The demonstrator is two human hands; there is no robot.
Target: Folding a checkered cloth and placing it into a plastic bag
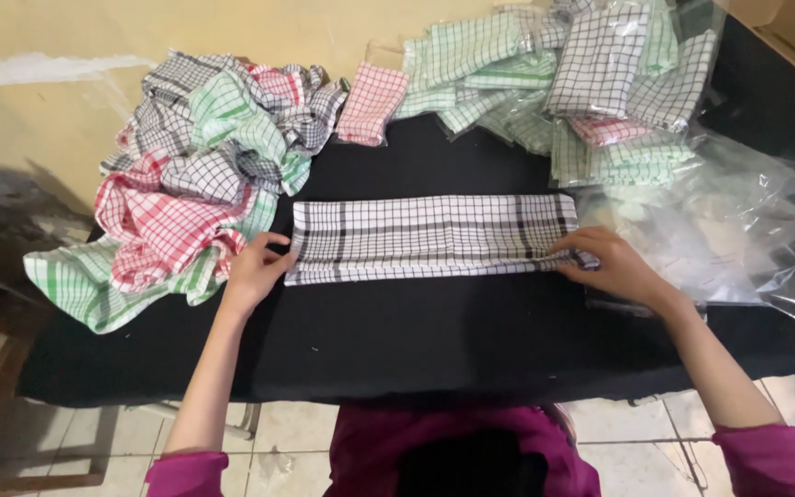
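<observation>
A black-and-white checked cloth point(430, 237), folded into a long strip, lies flat across the black table point(416, 331). My left hand point(255, 270) pinches its left end, thumb on top of the fabric. My right hand point(611, 263) grips the right end, fingers curled over the lower corner. Both arms wear magenta sleeves.
A loose heap of red, green and black checked cloths point(195, 175) sits at the left. Folded cloths in clear bags point(581, 83) are stacked at the back right. Empty clear plastic bags point(747, 230) lie at the right. A tiled floor shows below the table's front edge.
</observation>
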